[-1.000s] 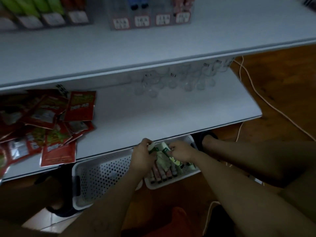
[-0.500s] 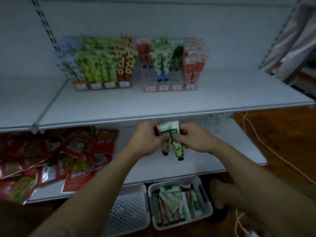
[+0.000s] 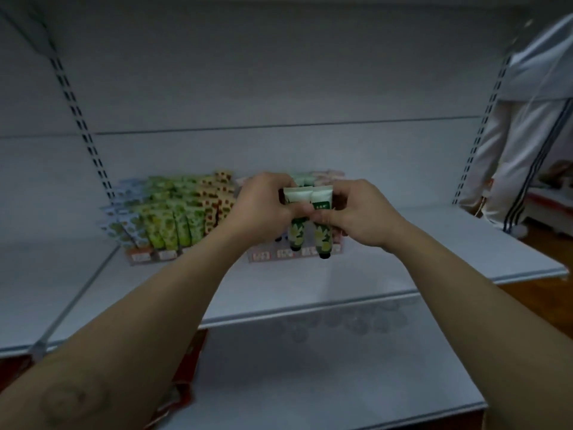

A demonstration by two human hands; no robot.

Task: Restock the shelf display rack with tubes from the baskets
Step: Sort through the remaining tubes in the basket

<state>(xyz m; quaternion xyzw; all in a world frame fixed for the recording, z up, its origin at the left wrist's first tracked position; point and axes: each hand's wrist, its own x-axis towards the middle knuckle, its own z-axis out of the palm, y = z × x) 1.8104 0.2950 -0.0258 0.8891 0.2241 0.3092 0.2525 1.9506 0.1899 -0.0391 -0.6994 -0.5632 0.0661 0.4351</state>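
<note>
Two green-and-white tubes hang cap down, side by side, above the middle shelf (image 3: 403, 274). My left hand (image 3: 263, 206) pinches the left tube (image 3: 297, 231) and my right hand (image 3: 356, 212) pinches the right tube (image 3: 322, 237). Both hands are held just in front of the clear display rack (image 3: 266, 256), whose contents they mostly hide. A second rack (image 3: 173, 218) to the left is packed with several blue, green and orange tubes. The baskets are out of view.
Red packets (image 3: 186, 367) lie at the left of the lower shelf (image 3: 310, 383). Slotted uprights (image 3: 80, 119) run up the back wall. A person in white trousers (image 3: 521, 156) stands at the right end of the shelving.
My hands took two tubes from the basket on the floor and lifted them to the middle shelf, in front of the rack. The view tilted up, so the baskets dropped out of sight.
</note>
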